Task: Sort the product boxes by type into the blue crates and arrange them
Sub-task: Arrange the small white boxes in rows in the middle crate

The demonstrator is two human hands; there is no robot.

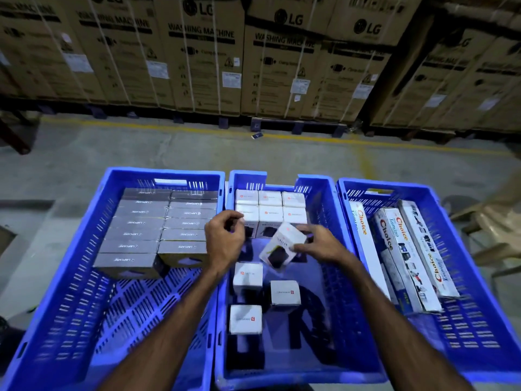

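Cardboard this thin looks light, stiff and easily dented, so the small white printed cardboard box (283, 245) is best taken by opposite side faces. It hangs tilted over the middle blue slotted plastic crate (332, 204), long axis leaning up-right. Right hand (318, 244) pinches its upper end; left hand (224, 235) hovers curled, empty.

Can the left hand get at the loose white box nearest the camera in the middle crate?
Probably yes. The left hand is empty above the middle crate, and that white box stands alone with nothing over it.
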